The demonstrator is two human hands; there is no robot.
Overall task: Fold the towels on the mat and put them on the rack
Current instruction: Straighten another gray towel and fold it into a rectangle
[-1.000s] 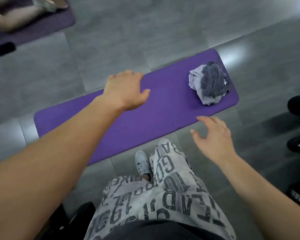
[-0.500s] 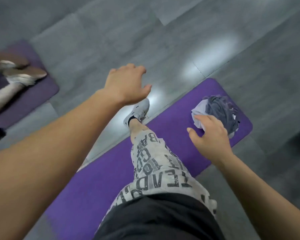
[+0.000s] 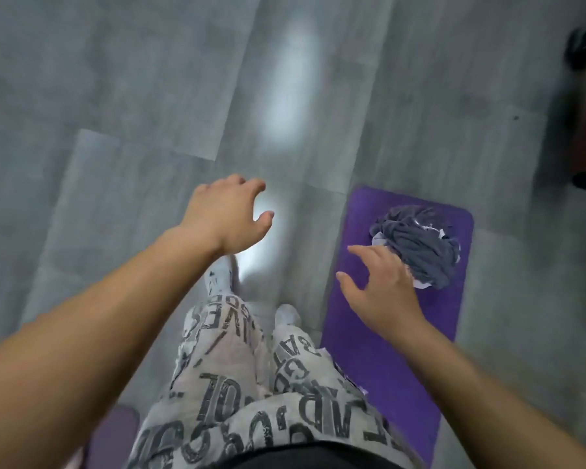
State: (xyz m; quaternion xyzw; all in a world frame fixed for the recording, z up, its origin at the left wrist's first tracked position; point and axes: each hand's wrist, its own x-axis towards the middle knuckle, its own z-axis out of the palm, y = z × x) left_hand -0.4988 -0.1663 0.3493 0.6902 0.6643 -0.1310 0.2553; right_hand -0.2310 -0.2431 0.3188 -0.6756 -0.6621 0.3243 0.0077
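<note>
Viewpoint: head view only. The scene has been swung round since half a second ago, so the long purple foam exercise mat [image 3: 379, 353] is now seen running up the right of the frame instead of slanting across it.
Towels: the crumpled heap of dark grey and pale whitish cloth towels [image 3: 416, 245] is found at the upper end of the mat, right of centre. No towel has been spread or folded.
Right hand: the right hand [image 3: 381, 289] is held over the mat at the lower-left edge of the heap, fingers spread and lightly bent, with nothing gripped. Contact with the cloth cannot be told. A second ago it was seen off the mat's edge, well apart from the heap.
Left hand: the left hand [image 3: 225, 218] is held over the grey tiled floor [image 3: 132, 96] at centre frame, fingers loosely curled and nothing held. Its pose is little altered.
Legs: the grey-white lettered trousers [image 3: 237, 384] and white shoes [image 3: 286, 314] are now seen on the floor left of the mat, where one leg was lately stretched across it.
Rack: not in view.
Meaning: the approach is judged nearly finished. The first grasp is not yet made, and all folding and racking remains.
</note>
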